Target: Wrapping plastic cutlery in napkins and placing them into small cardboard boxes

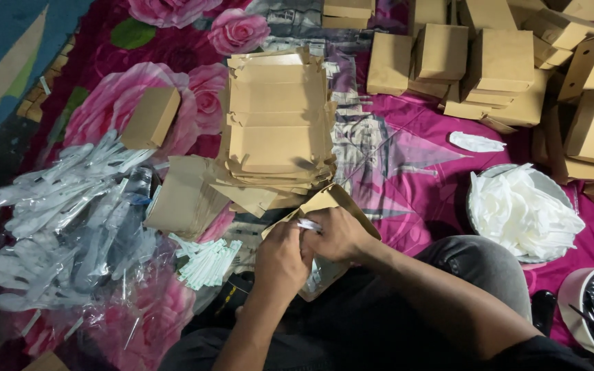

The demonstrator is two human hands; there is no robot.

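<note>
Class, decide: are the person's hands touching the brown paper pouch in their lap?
Touching. The head view shows the left hand and right hand pressed against the brown paper pouch, fingers overlapping its opening.

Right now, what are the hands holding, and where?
Both hands, left hand and right hand, grip a brown paper pouch at its open top edge.

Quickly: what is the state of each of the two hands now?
Left hand: closed on the brown kraft paper bag.
Right hand: closed on a small white wrapped item.

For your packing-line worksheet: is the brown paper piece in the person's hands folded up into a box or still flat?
Still flat: the brown paper piece shows only thin flaps, unlike the folded boxes behind.
</note>
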